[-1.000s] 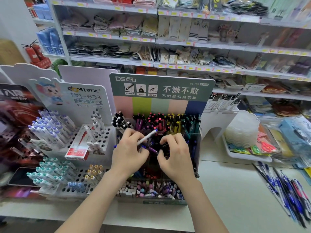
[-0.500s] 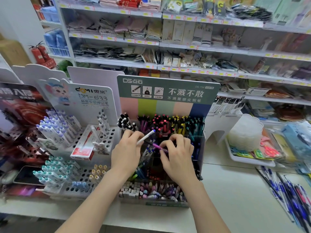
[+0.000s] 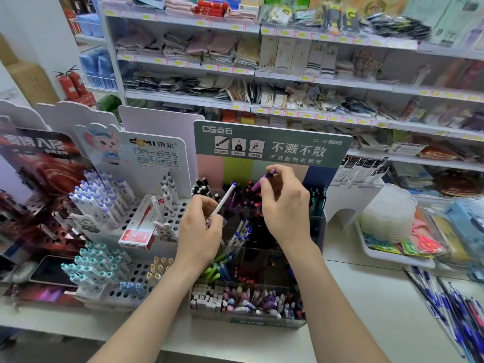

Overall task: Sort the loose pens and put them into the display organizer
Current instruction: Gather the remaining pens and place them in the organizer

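Note:
The display organizer (image 3: 272, 145), with a green header card and clear tiered compartments, stands at the centre of the counter, full of coloured pens. My left hand (image 3: 200, 234) pinches a white pen with a blue tip (image 3: 225, 199), tilted up to the right over the middle compartments. My right hand (image 3: 284, 205) is raised above the back row and pinches a purple pen (image 3: 263, 180) at its fingertips. A heap of loose blue pens (image 3: 453, 305) lies on the counter at the far right.
A white DOMI pen stand (image 3: 136, 158) with a red box (image 3: 140, 224) stands to the left. A dark phone (image 3: 51, 271) lies at the front left. A white tray (image 3: 392, 254) with clear lids sits right of the organizer. Stocked shelves run behind.
My right hand has lifted the purple pen from the middle compartments up to the back row. My left hand has kept hold of the white pen, which now points more steeply upward.

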The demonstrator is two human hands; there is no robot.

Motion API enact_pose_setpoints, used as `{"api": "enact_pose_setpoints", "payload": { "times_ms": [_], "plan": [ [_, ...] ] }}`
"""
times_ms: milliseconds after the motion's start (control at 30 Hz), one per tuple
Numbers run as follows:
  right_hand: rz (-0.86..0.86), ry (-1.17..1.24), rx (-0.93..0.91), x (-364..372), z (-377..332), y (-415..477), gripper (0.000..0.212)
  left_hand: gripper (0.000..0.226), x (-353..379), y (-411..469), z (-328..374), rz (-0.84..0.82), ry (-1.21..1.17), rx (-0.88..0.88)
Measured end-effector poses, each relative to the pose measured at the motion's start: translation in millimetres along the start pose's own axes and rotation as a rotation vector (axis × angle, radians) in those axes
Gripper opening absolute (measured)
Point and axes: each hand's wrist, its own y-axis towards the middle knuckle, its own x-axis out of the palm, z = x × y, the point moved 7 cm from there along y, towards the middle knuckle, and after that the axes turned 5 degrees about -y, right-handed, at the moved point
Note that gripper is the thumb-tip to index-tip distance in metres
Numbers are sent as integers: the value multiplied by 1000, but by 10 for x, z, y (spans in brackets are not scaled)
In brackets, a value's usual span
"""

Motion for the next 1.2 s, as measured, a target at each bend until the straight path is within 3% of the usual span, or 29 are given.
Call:
{"api": "enact_pose_setpoints", "payload": {
  "times_ms": [100, 167, 300, 367, 433, 533, 633, 767, 867, 1000, 1200],
  "plan": [
    [-90, -116, -147, 274, -50, -11, 18, 19, -105, -8, 4, 83, 31, 54],
    [-96, -351, -208, 426, -38, -89, 17, 21, -147, -13, -14, 109, 35, 61],
    [-91, -688, -168, 488, 8, -187, 19, 27, -127, -16, -72, 33, -24, 25],
    [-94, -633, -171, 467, -9, -223, 30, 26, -115, -29, -90, -26, -122, -1],
    [-96, -370, -157, 395, -86, -265, 37, 27, -84, -62, -63, -115, -190, 15],
    [-203, 158, 16, 342, -98, -362, 21, 29, -12, -108, -4, -236, -198, 73],
    [-150, 245, 85, 278, -54, -441, 17, 31, -8, -156, 36, -186, -66, 188],
    [30, 159, 30, 161, 30, -588, 16, 49, -87, -216, -94, -38, 144, 155],
    [-139, -15, -23, 395, 123, -697, 13, 50, -37, -255, -256, -123, 219, 135],
    [-393, -344, -100, 741, 224, -839, 15, 33, -20, -262, -299, -159, 275, 169],
    [-306, -555, -84, 799, 99, -910, 31, 19, 97, -167, -234, -247, 376, 217]
  ]
}}
